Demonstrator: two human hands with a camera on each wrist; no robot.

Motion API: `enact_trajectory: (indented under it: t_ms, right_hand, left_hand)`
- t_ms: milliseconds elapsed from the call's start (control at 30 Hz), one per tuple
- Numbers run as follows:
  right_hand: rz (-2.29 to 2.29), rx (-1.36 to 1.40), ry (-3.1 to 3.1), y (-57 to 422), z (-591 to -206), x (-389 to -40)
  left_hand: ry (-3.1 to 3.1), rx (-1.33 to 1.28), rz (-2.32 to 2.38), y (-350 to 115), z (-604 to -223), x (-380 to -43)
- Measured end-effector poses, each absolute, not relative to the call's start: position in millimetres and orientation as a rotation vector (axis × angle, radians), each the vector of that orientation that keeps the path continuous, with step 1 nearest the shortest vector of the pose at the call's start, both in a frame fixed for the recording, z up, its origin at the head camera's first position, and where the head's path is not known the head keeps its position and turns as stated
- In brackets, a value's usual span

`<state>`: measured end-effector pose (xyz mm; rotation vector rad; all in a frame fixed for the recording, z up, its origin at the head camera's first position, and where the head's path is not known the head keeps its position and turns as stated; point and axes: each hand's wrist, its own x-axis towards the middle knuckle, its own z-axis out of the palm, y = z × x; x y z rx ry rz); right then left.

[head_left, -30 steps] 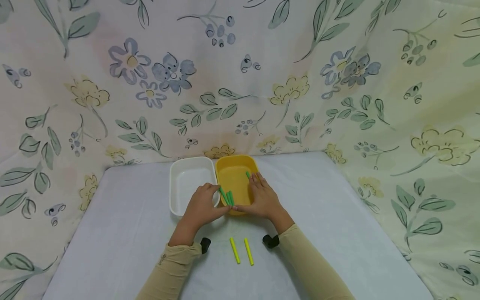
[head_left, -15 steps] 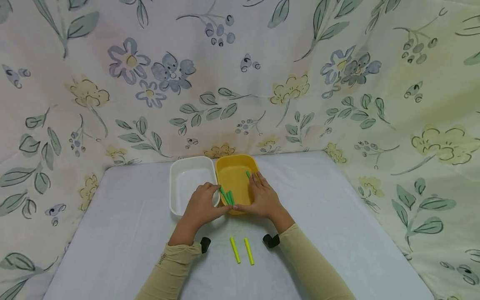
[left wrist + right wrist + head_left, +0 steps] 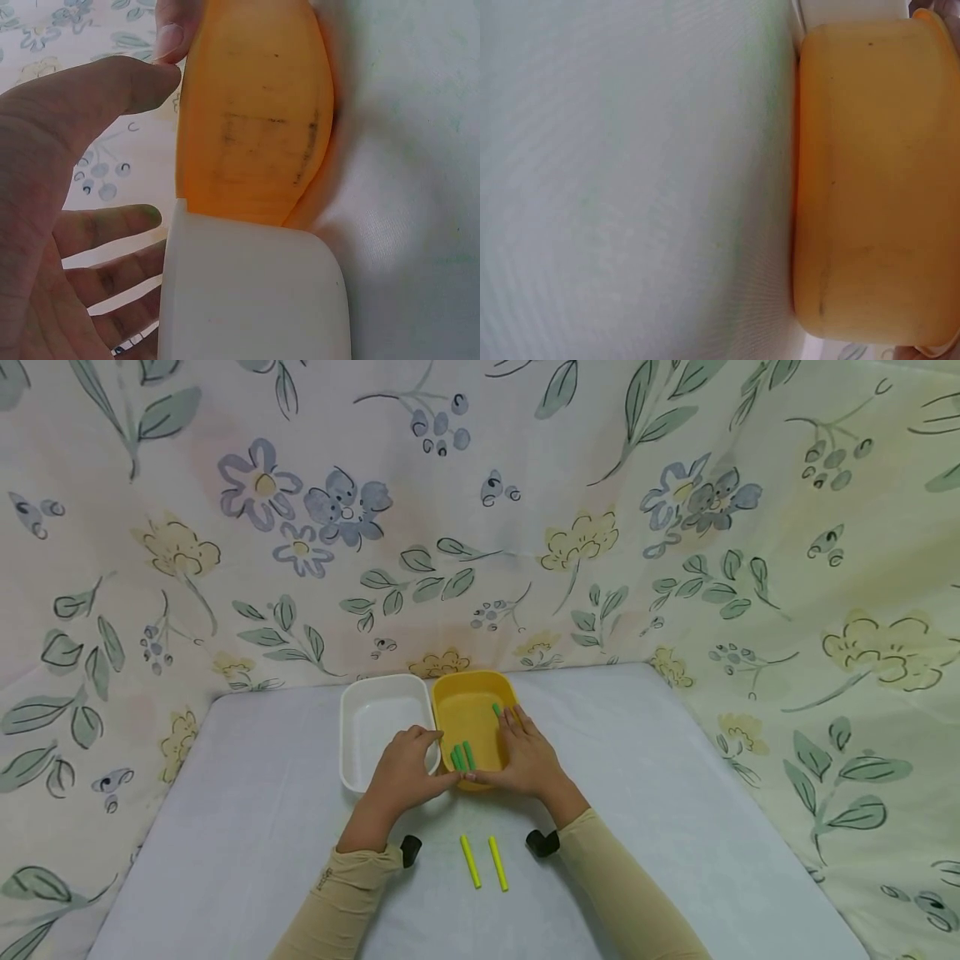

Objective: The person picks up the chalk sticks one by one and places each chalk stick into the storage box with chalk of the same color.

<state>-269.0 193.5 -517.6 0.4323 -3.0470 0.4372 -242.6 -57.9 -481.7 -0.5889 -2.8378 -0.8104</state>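
In the head view, both hands reach over the yellow tray (image 3: 472,685). Several green chalk sticks (image 3: 468,755) stand out near its front left corner, behind the thumbs. Another green stick (image 3: 496,710) shows just past the right fingertips, partly hidden. My left hand (image 3: 405,768) spans that corner, its thumb at the front rim and fingers spread. In the left wrist view, one left fingertip (image 3: 146,217) is greenish. My right hand (image 3: 528,760) has its thumb at the front rim and straight fingers along the right side. The right wrist view shows mostly the tray's outer wall (image 3: 877,187).
A white tray (image 3: 367,685) stands against the yellow one's left side. Two yellow chalk sticks (image 3: 470,862) lie on the white cloth (image 3: 247,827) between the forearms. A floral curtain (image 3: 480,527) hangs behind the table.
The green chalk stick that slanted by the left fingertips has left that spot, and the green sticks at the front left corner now lie differently, slightly farther right. Both hands have hardly moved.
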Motion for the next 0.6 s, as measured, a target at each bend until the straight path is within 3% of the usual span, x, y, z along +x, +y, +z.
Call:
enact_trajectory:
  t_ms: [600]
  right_hand:
    - [0.424,0.422,-3.062,193,-517,-268]
  left_hand:
    - [-2.838,-0.5,-0.882,-72,-482,-232]
